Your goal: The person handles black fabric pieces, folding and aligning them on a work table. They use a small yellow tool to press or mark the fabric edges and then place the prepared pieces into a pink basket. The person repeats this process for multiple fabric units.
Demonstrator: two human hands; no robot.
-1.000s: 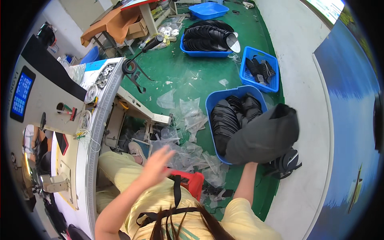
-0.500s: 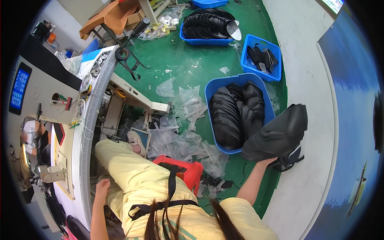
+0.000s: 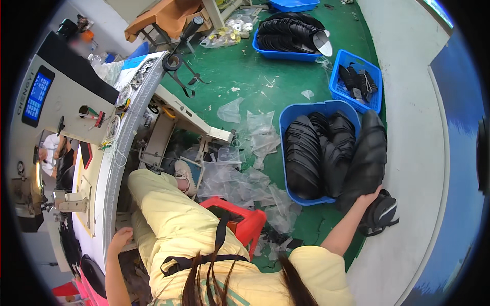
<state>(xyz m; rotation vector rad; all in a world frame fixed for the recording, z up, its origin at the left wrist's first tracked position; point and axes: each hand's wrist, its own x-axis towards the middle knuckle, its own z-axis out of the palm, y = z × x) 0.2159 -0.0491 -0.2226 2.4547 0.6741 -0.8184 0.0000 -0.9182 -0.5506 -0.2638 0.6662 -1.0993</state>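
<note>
Right hand (image 3: 369,197) clamped on black stack (image 3: 365,155) by blue tub (image 3: 312,202)

Left hand (image 3: 121,238), loosely open, hangs apart near bench (image 3: 106,186); red stool (image 3: 249,223) and plastic scraps (image 3: 228,181) lie between.

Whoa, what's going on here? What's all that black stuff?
A person's right hand grips a stack of curved black pieces at the right side of a big blue tub. More black pieces sit inside the tub. The left hand looks empty, near the edge of the white table.
</note>
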